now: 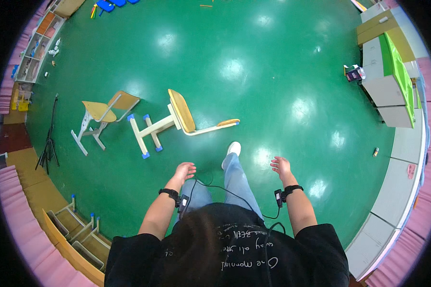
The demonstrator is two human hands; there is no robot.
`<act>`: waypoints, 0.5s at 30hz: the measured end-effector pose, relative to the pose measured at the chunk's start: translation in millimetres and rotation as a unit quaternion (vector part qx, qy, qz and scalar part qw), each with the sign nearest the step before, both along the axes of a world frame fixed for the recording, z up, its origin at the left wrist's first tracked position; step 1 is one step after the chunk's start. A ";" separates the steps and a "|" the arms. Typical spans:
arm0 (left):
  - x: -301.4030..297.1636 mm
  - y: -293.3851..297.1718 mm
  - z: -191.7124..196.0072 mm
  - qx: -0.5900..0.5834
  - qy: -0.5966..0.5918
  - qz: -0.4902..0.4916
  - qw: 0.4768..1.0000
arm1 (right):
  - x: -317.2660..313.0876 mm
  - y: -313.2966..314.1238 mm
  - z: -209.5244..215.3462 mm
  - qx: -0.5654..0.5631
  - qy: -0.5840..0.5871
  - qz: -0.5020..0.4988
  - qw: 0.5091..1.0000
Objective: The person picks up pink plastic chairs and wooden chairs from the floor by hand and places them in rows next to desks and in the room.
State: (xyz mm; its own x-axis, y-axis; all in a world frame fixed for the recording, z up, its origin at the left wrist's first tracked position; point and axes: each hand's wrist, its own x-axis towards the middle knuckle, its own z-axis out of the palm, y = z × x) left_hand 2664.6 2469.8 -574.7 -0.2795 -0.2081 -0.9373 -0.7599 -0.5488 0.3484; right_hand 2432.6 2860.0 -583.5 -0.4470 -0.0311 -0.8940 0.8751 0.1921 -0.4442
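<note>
**Empty hands above a tipped-over chair**

The person stands on the green floor (254,62), one white shoe (232,149) stepped forward. Both hands are out in front at about waist height, fingers loosely spread and holding nothing: the left hand (184,171) sits just above the left knee, the right hand (281,166) out to the side, well clear of the leg. Each wrist carries a black band with a small device, and thin cables run from these back along the body, which probably explains why the arms are held a little away from the torso.

The nearest thing to the hands is a tipped-over chair (177,119) lying on its side on the floor just ahead of the forward foot, its yellow wooden seat upright on edge and its cream legs with blue caps pointing toward the left. Just beside it, farther left, a second chair (103,112) of the same kind stands on its legs. A black tripod (48,143) stands near the floor's left edge, and green-and-white cabinets (392,76) line the right edge.
</note>
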 end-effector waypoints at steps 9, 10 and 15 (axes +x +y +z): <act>-165.4 43.8 -130.7 0.061 0.004 0.028 0.998 | -104.1 -55.0 -117.3 0.026 -0.007 0.035 0.999; -180.8 42.5 -151.3 0.074 -0.007 0.035 0.997 | -103.7 -64.5 -127.1 0.029 -0.014 0.032 0.999; -230.3 37.4 -262.7 0.154 -0.137 0.193 0.959 | -90.6 -98.7 -167.9 -0.045 -0.012 0.061 0.997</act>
